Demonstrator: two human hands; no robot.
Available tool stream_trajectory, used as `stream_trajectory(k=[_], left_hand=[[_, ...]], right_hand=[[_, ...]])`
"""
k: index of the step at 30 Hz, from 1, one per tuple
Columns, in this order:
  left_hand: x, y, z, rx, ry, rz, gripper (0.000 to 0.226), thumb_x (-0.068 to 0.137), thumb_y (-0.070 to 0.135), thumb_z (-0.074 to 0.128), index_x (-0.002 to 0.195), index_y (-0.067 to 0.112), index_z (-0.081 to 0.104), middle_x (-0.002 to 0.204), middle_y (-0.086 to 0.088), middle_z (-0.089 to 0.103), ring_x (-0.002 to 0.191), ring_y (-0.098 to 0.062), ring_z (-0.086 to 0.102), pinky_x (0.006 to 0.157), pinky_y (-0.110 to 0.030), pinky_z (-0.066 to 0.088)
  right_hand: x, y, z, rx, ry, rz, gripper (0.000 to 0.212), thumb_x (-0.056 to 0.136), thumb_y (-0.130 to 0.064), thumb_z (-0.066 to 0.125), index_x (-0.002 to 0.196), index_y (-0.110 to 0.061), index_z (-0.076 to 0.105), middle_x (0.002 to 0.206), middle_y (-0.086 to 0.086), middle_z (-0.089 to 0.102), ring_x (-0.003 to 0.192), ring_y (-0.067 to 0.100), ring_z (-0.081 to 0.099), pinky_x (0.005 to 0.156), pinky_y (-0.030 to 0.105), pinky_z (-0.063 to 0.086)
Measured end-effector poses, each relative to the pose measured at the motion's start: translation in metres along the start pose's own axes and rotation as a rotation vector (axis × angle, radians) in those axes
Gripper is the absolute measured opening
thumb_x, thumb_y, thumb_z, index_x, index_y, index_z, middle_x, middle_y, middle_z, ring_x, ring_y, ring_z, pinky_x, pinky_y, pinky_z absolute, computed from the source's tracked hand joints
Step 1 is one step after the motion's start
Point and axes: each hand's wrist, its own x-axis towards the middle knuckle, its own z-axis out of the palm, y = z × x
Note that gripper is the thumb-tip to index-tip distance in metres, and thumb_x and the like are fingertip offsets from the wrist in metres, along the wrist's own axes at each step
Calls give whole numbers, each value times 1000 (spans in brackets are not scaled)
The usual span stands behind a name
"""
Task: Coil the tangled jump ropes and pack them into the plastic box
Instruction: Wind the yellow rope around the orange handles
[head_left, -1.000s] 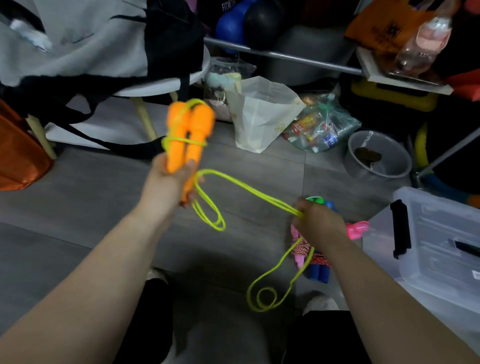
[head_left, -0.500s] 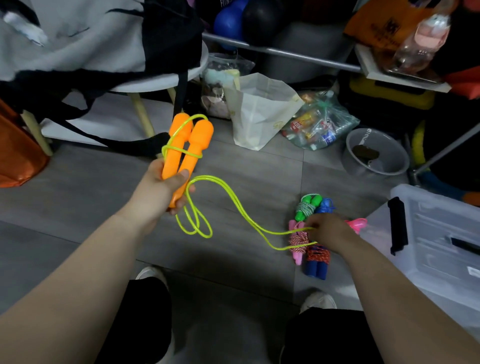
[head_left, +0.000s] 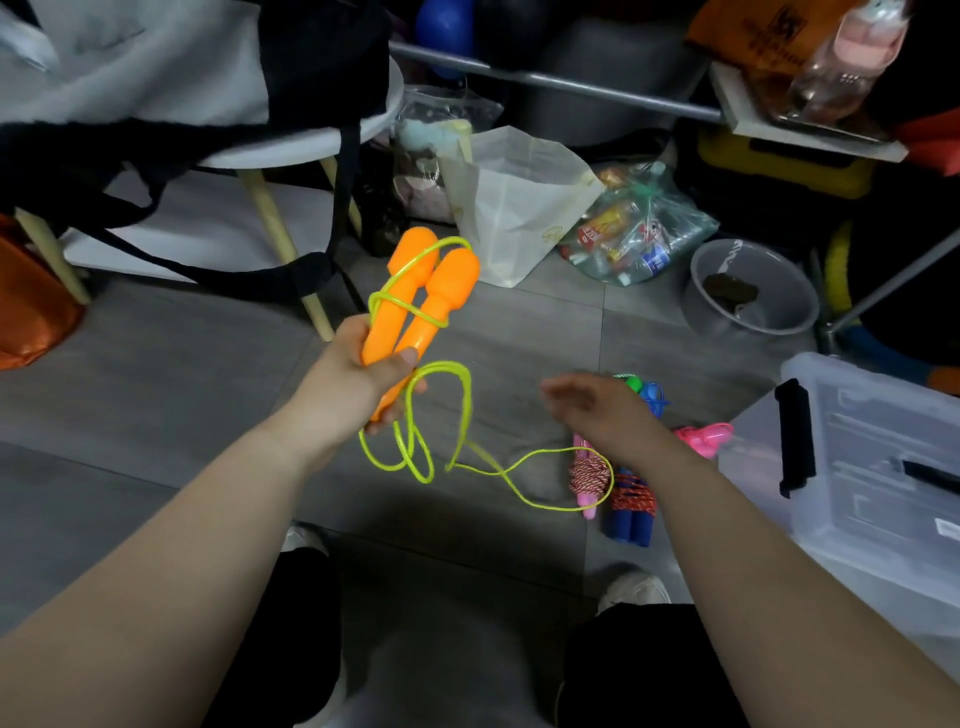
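Note:
My left hand (head_left: 358, 384) grips two orange jump-rope handles (head_left: 421, 296) held upright together, with a few turns of yellow-green cord wound round them. The rest of that cord (head_left: 467, 447) hangs in loose loops below the handles and trails right along the floor. My right hand (head_left: 602, 410) hovers blurred to the right of the loops, fingers spread, holding nothing. Behind and under it lie coiled ropes: a pink-handled one (head_left: 584, 478), a blue-handled one (head_left: 631, 512), a green handle (head_left: 632, 383) and another pink handle (head_left: 706, 435). The clear plastic box (head_left: 883, 467) with a black latch stands at the right.
A white round stool (head_left: 291, 150) draped with grey and black bags stands at the back left. A white paper bag (head_left: 514, 208), a clear bag of snacks (head_left: 639, 228) and a grey bowl (head_left: 748, 296) sit on the grey floor behind. My shoes (head_left: 631, 590) are below.
My right hand has let go of the yellow-green cord and moved left toward the handles. The cord's loose end has dropped to the floor. The handles stay in my left hand.

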Motion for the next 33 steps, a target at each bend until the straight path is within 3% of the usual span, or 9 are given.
stream_trajectory(k=[4,8,15,18,21,23,25,28,33], left_hand=[[-5,6,11,-147,-126,-2,19,85,12,57,92,20,42,62,-6,59,31,-6,39,32,-13,28],[-6,10,17,-335,-238,-61,25,70,22,51,93,13,48,54,-6,62,30,-8,38,32,-11,27],[0,4,13,-249,-284,-205,28,67,11,65,90,14,49,62,-7,66,28,-11,43,29,-12,27],[9,3,2,-224,-153,-217,26,76,14,63,98,17,51,74,-7,72,31,-10,46,29,-12,29],[12,3,-7,-228,-105,-252,13,87,14,48,99,19,52,76,-7,73,32,-9,46,30,-12,29],[11,3,-8,-234,-168,-265,18,77,16,57,94,18,53,69,-7,72,31,-10,43,31,-11,28],[8,5,-6,-260,-250,-280,28,65,9,64,90,16,54,66,-9,70,29,-10,41,30,-11,27],[7,4,-1,-317,-353,-323,19,66,19,55,84,14,56,63,-11,68,28,-11,39,31,-10,26],[5,3,5,-380,-587,-332,49,33,39,90,73,20,70,66,-12,68,31,-10,42,33,-9,31]], right_hand=[[-10,-36,25,392,-245,-46,49,86,-3,56,132,-8,38,124,-1,46,116,5,41,79,0,39],[-7,-41,40,421,-352,-93,58,65,-20,60,121,-17,45,102,-6,55,106,9,51,94,22,42],[3,-32,34,185,-434,-41,14,84,-5,58,87,-18,56,75,6,60,46,-6,49,45,10,39],[11,-12,18,-34,-363,-7,21,88,-4,51,69,-11,56,56,6,59,30,0,41,35,12,31],[16,17,11,-315,-388,124,21,88,-14,53,67,-16,53,48,-9,55,54,6,59,66,20,50],[16,27,13,-629,-406,212,16,84,-24,56,96,-15,57,82,-3,52,100,27,58,98,38,40],[14,25,13,-713,-419,273,55,82,-28,59,131,-16,38,112,3,45,111,22,49,105,38,32],[16,13,17,-347,-282,185,82,80,-22,65,144,-25,14,148,4,28,117,11,45,102,24,31],[13,-9,43,247,-389,-79,58,75,-2,69,119,-28,41,124,-12,47,122,-2,37,92,6,33]])
